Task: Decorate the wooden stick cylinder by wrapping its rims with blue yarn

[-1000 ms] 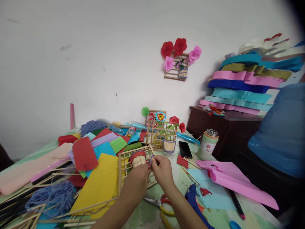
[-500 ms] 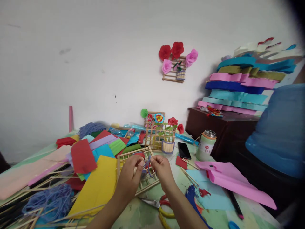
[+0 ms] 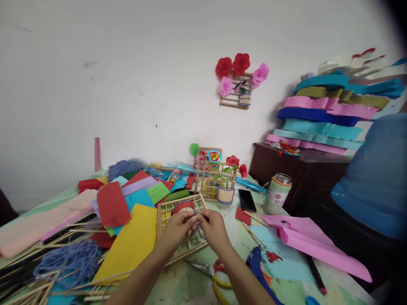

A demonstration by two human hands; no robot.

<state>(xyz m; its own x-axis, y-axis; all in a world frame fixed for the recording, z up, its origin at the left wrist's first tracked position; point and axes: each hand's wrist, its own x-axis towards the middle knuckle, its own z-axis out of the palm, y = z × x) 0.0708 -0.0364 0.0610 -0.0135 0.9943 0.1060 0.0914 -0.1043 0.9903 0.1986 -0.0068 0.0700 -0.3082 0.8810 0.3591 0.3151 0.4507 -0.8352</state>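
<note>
A wooden stick frame (image 3: 165, 209) lies on the table with a small red-rimmed stick pot (image 3: 182, 207) fixed to it. My left hand (image 3: 178, 231) and my right hand (image 3: 213, 228) meet just over the frame's right part, fingers pinched on a short piece of blue-purple yarn (image 3: 199, 224) that loops between them. Both hands are closed. The yarn's ends are hidden by my fingers.
Coloured paper sheets (image 3: 133, 237) and a purple yarn bundle (image 3: 68, 262) lie left. A finished flower frame (image 3: 216, 178), a phone (image 3: 247, 199) and a jar (image 3: 276, 192) stand behind. Scissors (image 3: 210, 269), a blue glue gun (image 3: 259, 267) and pink paper (image 3: 305, 239) lie right.
My hands had drawn apart with the yarn stretched between them; now they have come back together over the frame, and the red-rimmed pot shows again.
</note>
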